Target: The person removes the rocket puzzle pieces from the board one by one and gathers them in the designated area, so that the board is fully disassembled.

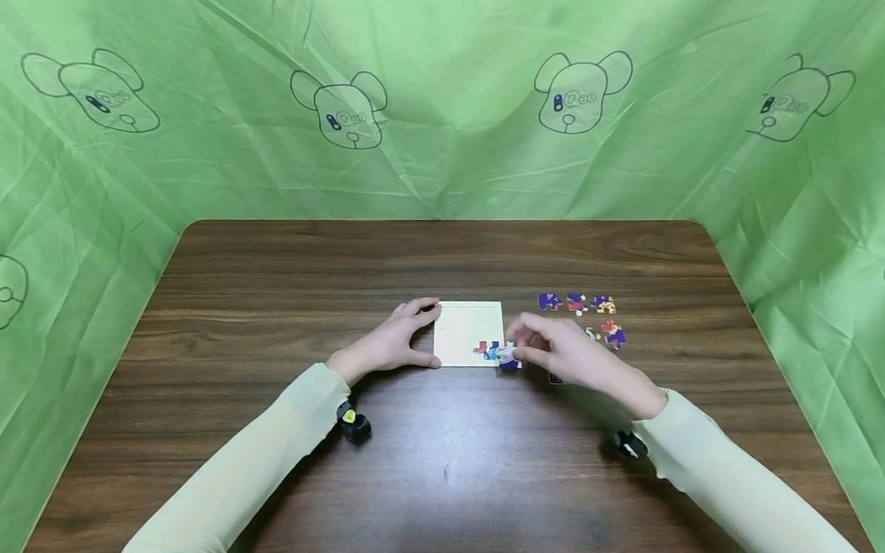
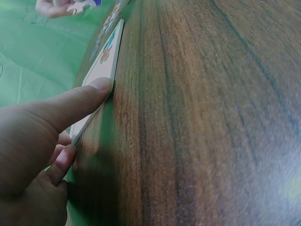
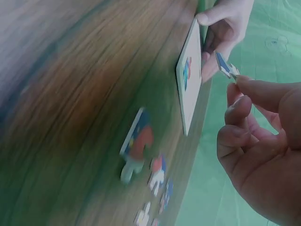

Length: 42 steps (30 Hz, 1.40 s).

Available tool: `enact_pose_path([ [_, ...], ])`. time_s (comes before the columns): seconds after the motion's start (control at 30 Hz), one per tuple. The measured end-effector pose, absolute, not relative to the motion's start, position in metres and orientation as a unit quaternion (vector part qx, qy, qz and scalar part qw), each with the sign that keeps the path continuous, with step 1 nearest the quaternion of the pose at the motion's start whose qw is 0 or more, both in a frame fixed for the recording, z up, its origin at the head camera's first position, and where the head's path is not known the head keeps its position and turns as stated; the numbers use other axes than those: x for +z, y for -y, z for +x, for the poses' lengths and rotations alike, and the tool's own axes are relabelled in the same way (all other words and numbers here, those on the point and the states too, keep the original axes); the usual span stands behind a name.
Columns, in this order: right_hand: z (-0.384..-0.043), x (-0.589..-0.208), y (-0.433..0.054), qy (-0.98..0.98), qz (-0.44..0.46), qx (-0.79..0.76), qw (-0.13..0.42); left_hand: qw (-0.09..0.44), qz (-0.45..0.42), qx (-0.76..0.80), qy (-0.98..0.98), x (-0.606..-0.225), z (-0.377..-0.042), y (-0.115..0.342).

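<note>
A square white puzzle board [image 1: 460, 326] lies flat on the table. My left hand [image 1: 389, 339] holds its left side, thumb at the near corner and fingers at the far one; the left wrist view shows the thumb [image 2: 101, 85] on the board's edge. Between thumb and fingertips, my right hand [image 1: 567, 352] pinches a jigsaw piece [image 3: 225, 66] with blue and white on it. That piece is raised above the board's near right corner. Joined red and blue pieces [image 1: 486, 351] lie inside the board close to this corner.
Several loose jigsaw pieces [image 1: 576, 303] lie to the right of the board, some partly hidden under my right hand. The brown wooden table [image 1: 299, 267] ends at a green cloth backdrop [image 1: 452, 167] behind and at both sides.
</note>
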State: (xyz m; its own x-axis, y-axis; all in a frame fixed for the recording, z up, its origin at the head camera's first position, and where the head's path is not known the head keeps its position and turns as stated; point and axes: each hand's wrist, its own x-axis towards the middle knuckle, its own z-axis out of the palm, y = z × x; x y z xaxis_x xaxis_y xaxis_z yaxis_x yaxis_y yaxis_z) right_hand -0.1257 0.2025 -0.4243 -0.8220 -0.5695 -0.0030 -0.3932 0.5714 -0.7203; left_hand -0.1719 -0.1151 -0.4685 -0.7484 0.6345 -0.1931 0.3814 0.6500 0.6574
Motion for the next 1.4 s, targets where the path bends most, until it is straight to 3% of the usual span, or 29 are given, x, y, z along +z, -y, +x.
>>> enact_pose_path([
  [0.4, -0.119, -0.43, -0.241, -0.888, -0.205, -0.387, 0.14, 0.206, 0.289, 0.3, -0.886, -0.47, -0.172, 0.114],
  [0.87, -0.108, -0.442, -0.285, -0.897, -0.168, -0.397, 0.098, 0.203, 0.29, 0.297, -0.887, -0.47, -0.171, 0.114],
  [1.4, -0.102, -0.46, -0.325, -0.908, -0.11, -0.381, 0.138, 0.194, 0.293, 0.3, -0.887, -0.47, -0.17, 0.115],
])
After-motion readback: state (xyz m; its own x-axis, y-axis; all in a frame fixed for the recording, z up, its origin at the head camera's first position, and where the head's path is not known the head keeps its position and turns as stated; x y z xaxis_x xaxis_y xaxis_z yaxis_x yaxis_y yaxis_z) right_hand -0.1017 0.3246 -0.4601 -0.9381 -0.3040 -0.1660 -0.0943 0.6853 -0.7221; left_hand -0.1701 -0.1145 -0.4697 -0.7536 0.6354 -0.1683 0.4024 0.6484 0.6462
